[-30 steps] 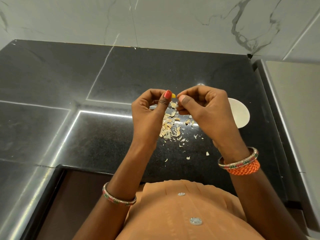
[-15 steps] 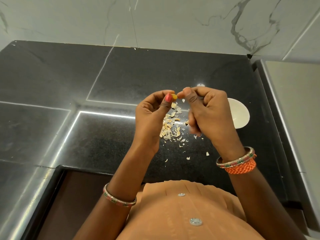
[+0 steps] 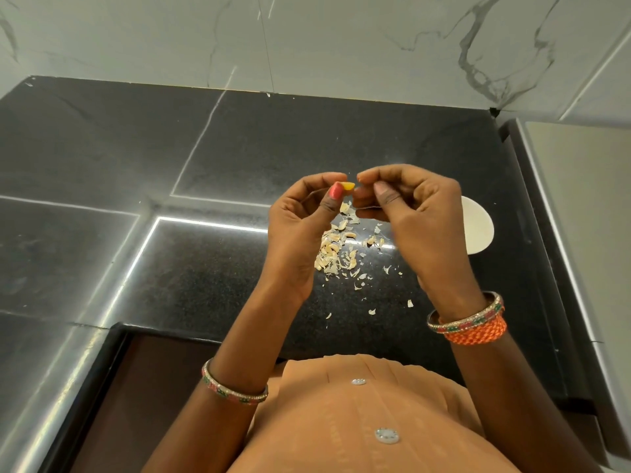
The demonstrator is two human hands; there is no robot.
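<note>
A small yellow clove-like piece (image 3: 348, 186) is pinched between the thumb and fingers of my left hand (image 3: 302, 227), raised above the black counter. My right hand (image 3: 413, 216) is level with it just to the right, fingers curled, fingertips close to the piece; whether they pinch a bit of skin I cannot tell. Beneath both hands lies a pile of pale peels and cloves (image 3: 336, 249) on the counter.
A white bowl (image 3: 478, 230) stands on the black granite counter (image 3: 239, 158) to the right, partly hidden by my right hand. Loose peel flakes (image 3: 372, 311) lie nearer the front edge. A marble wall rises behind; a raised ledge (image 3: 560, 233) runs along the right.
My right hand's fingertips drew a little away from the yellow piece, then settled beside it again. The left hand kept its pinch and rose slightly.
</note>
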